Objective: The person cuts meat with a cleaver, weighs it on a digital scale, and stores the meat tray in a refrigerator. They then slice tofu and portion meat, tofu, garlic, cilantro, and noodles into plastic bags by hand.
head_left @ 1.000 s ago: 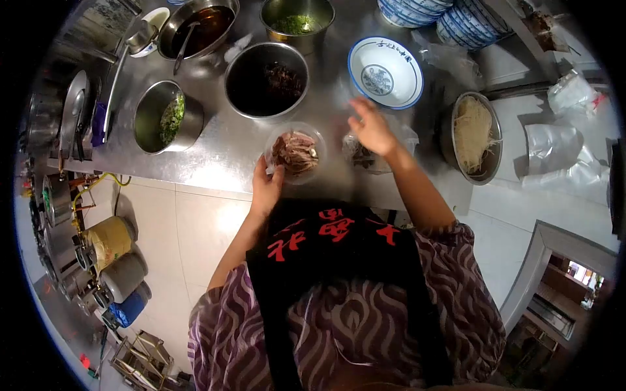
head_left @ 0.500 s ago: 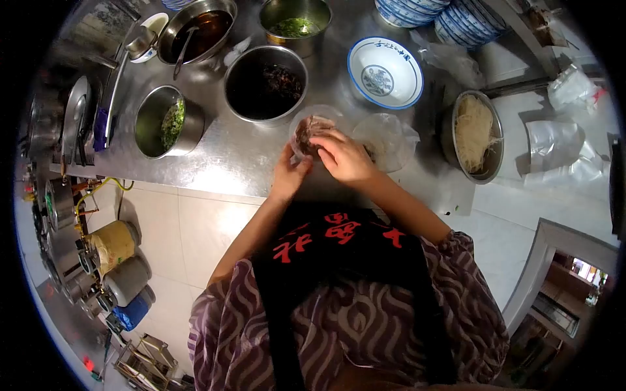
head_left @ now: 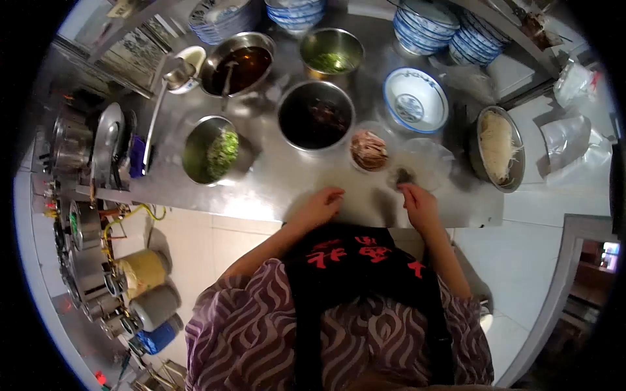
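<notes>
Hands, two, bare. We list the left hand [head_left: 319, 205] as released, its fingers loosely bent, at the near edge of the broad stainless-steel counter [head_left: 261, 189]; whether it touches the metal we cannot tell. We list the right hand [head_left: 422, 207] with thumb and forefinger drawn together at a small clump of dark pieces [head_left: 404, 174]; whether they grip it we cannot tell.

Plastic, two items. We note one round, clear plastic tub [head_left: 387, 133] of pinkish-brown meat strips [head_left: 368, 151], on the counter beyond both hands and apart from them. Just to its right lies a thin, crumpled piece of clear plastic [head_left: 430, 159], the dark clump at its near left side.

Crockery. We enter one white bowl with a blue rim [head_left: 430, 105], behind the tub, and tall stacks of blue-and-white bowls [head_left: 424, 29] at the far side.

Steelware. We count one round steel pot with dark contents [head_left: 315, 148], just left of the tub; one steel pot of green matter [head_left: 319, 42] behind it; one wide steel bowl of dark brown liquid [head_left: 212, 75], a metal spoon [head_left: 227, 81] leaning in it; one steel pot of chopped greens [head_left: 195, 153], left; one steel bowl [head_left: 515, 174] of pale, thin noodles [head_left: 497, 144], far right.

Clothing. We add one black apron with red characters [head_left: 355, 260].
</notes>
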Demonstrator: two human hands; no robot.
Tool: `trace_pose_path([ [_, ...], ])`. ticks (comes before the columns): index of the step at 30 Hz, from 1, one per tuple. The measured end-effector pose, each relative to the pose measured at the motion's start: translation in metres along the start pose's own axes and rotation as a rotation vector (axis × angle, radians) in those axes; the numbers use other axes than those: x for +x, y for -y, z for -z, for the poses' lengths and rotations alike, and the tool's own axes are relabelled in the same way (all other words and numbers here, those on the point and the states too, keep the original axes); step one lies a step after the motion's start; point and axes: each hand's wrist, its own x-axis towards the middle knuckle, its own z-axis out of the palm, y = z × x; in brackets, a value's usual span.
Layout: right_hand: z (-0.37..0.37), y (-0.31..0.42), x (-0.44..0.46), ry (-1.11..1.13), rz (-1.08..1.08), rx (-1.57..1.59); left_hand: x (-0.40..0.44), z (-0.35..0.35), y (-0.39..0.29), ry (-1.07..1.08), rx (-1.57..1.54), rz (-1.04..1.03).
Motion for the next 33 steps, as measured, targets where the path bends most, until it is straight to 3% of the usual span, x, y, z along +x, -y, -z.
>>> trace_pose_path([
  [5, -0.111, 0.005, -0.044, -0.053, -0.207, 0.113, -0.009, 0.053, 0.038, 0.125, 0.098, -0.162],
  [8, -0.165, 0.029, -0.069, -0.018, -0.106, -0.120, -0.031, 0.078, 0.062, 0.178, 0.189, -0.171],
  [10, -0.204, 0.025, -0.083, -0.035, -0.018, -0.115, -0.050, 0.091, 0.087, 0.236, 0.199, -0.152],
  [12, -0.237, 0.017, -0.089, 0.081, -0.016, -0.121, -0.068, 0.101, 0.122, 0.306, 0.153, -0.111],
  [14, -0.280, 0.008, -0.088, 0.069, -0.030, -0.113, -0.098, 0.112, 0.114, 0.321, 0.202, 0.054],
  [16, -0.294, 0.030, -0.080, 0.235, -0.095, -0.100, -0.116, 0.123, 0.125, 0.313, 0.222, 0.166],
  [20, -0.371, 0.043, -0.058, 0.121, -0.002, -0.065, -0.152, 0.157, 0.200, 0.321, 0.221, 0.310],
  [22, -0.374, 0.059, -0.060, 0.155, -0.011, 0.051, -0.162, 0.171, 0.232, 0.265, 0.189, 0.391],
  [24, -0.404, 0.059, -0.068, 0.126, -0.018, 0.116, -0.159, 0.182, 0.287, 0.011, 0.135, 0.320],
  [28, -0.453, 0.041, -0.067, -0.357, 0.005, 0.079, -0.115, 0.169, 0.298, -0.136, 0.035, 0.063],
  [30, -0.423, 0.058, -0.057, -0.126, -0.031, 0.162, -0.100, 0.158, 0.300, -0.122, -0.004, 0.049],
  [32, -0.451, 0.061, -0.038, -0.251, 0.145, 0.230, -0.095, 0.147, 0.308, -0.137, -0.104, 0.048],
  [33, -0.456, 0.060, -0.027, -0.240, 0.115, 0.258, -0.093, 0.143, 0.312, -0.153, -0.174, 0.059],
])
